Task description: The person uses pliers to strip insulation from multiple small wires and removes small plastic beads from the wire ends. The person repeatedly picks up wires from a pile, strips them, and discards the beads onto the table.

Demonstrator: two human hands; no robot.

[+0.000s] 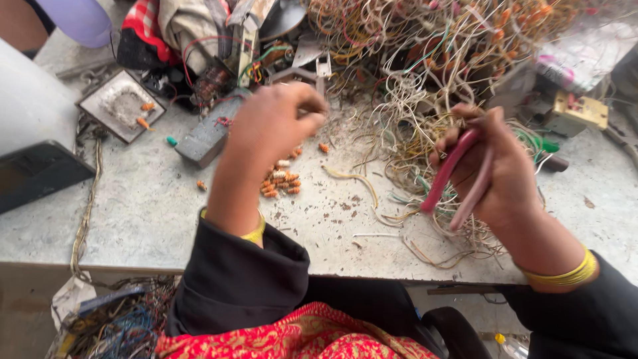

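Your right hand [492,169] is clamped on red-handled metal cutters [458,169] at centre right, over the tangled pile of thin coloured wires [425,100]. Your left hand [276,126], centre frame, is pinched shut, contents hidden, above the small orange-and-white connector bits [280,181] on the grey worktop [146,206]. Snipping step; you need a fresh wire end between the blades

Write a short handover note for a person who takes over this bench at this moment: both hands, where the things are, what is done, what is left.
Left hand: raised over the table, fingers pinched together; what they pinch is too small to tell.
Right hand: shut on the pink-handled pliers, held over the tangled wire pile.
Done, as it looks: a small heap of orange connectors lies under the left hand; a few more lie scattered, two on the square grey tray.
Left: the large wire tangle at the back, seemingly unsorted.
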